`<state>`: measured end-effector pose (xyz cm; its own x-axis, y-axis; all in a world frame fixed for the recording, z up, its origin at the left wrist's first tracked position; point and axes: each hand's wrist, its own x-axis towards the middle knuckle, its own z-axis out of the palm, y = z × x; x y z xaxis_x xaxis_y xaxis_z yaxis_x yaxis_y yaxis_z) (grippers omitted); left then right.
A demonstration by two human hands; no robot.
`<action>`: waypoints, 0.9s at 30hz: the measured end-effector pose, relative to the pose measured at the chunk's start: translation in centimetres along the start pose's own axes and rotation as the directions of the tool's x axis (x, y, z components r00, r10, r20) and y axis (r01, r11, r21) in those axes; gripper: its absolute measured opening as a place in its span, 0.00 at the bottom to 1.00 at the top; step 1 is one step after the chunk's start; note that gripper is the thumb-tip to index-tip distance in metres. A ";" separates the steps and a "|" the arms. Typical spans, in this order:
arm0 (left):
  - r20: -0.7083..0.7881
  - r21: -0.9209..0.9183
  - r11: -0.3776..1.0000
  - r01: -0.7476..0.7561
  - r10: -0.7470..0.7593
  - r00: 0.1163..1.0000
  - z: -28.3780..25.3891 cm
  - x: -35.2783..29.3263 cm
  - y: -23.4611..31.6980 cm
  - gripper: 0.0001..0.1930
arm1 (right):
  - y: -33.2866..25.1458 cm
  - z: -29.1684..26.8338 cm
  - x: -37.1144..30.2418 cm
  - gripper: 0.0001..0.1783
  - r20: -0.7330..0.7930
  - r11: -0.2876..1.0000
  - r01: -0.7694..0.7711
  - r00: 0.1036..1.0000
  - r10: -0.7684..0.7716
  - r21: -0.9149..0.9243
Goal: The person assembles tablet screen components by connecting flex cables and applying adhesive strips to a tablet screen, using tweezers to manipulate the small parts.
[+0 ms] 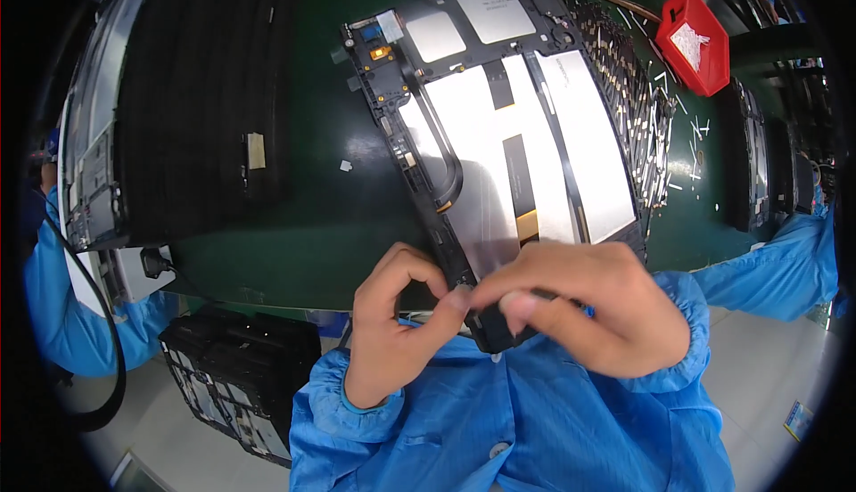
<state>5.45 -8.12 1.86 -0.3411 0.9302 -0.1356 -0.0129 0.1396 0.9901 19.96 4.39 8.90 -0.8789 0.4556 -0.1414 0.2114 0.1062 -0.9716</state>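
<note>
An opened tablet-like device (481, 216), black-framed with shiny silver battery panels, lies tilted on the green table, its lower end at the near edge by my body. Along its left edge run small connectors and a black cable (453, 167). At the lower left edge, my left hand (401, 323) pinches with thumb and index finger. My right hand (597, 305) is bent over the lower end, its index fingertip meeting my left thumb there and its thumb tucked under. Whatever small part lies between the fingertips is hidden.
Dark panels stand in a long row (196, 91) at left; more are stacked (236, 376) below the table edge. Right of the device lies a pile of small strips (655, 144), near a red bin (718, 55) holding white pieces. Blue-sleeved people (776, 269) sit at both sides.
</note>
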 end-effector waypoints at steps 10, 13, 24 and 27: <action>0.067 -0.108 0.986 0.128 -0.121 0.990 -1.0 -5.2 -0.7 0.08 | 1.8 2.9 -0.8 0.12 -0.259 0.871 0.063 0.942 -0.213 -0.487; 0.048 -0.158 0.973 0.168 -0.162 0.986 0.0 -5.2 0.2 0.06 | 1.6 2.3 -1.0 0.13 -0.183 0.964 0.172 0.960 -0.210 -0.205; -0.065 -0.059 0.991 -0.124 0.120 0.991 1.6 -2.2 3.0 0.07 | 2.7 0.5 -2.0 0.11 -0.180 0.941 0.323 0.924 -0.337 -0.103; -0.174 0.374 0.849 -0.373 0.459 0.871 2.0 -1.6 2.0 0.16 | 3.0 1.9 -2.3 0.14 -0.124 0.812 0.539 0.810 -0.573 -0.223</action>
<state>7.83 -8.61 4.02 -0.4664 0.8154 0.3428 0.4680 -0.1014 0.8779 21.78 1.96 5.91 -0.7802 0.4181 0.4652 -0.2069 0.5294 -0.8228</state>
